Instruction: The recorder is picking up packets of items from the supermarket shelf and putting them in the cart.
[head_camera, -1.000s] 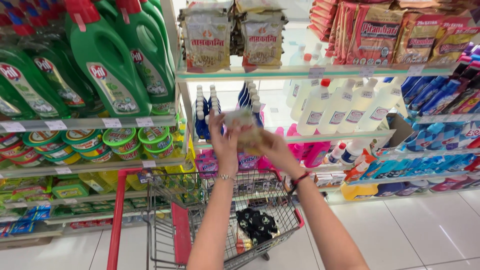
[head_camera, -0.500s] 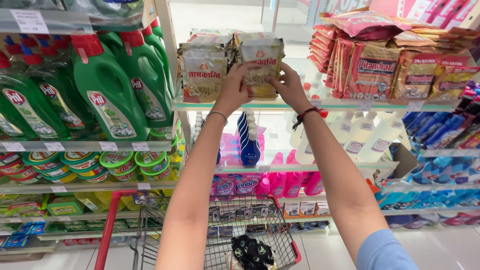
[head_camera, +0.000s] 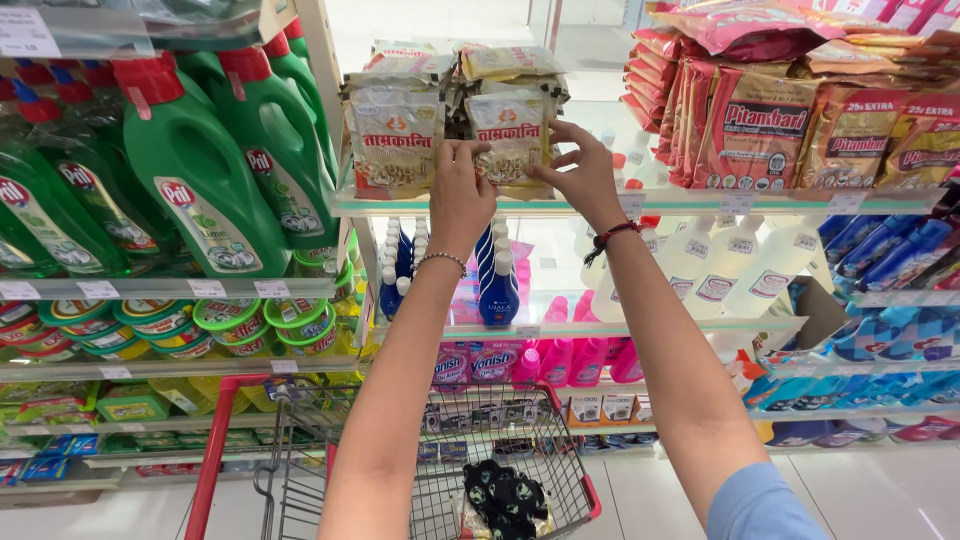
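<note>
Since half a second ago both my arms have stayed raised at the top shelf, and the pale packet has settled upright on the glass ledge. Nearest me, below my elbows, sits the wire shopping cart (head_camera: 500, 450) with its red frame, a dark patterned bundle (head_camera: 505, 495) lying in its basket. Higher up, my left hand (head_camera: 460, 195), with a beaded bracelet at the wrist, presses on the left edge of the packet (head_camera: 512, 135), its fingers (head_camera: 468, 152) together against it. My right hand (head_camera: 582, 175), a dark thread round the wrist, closes on the packet's right edge, fingers clamped on it. That packet stands on the glass shelf (head_camera: 700, 200), touching a matching packet (head_camera: 395, 130) just to its left. Further left hang big green detergent bottles (head_camera: 195, 180); to the right lie stacked pink and brown pouches (head_camera: 760, 120). Beyond, lower shelves carry white bottles (head_camera: 720, 265) and pink bottles (head_camera: 575, 355).
</note>
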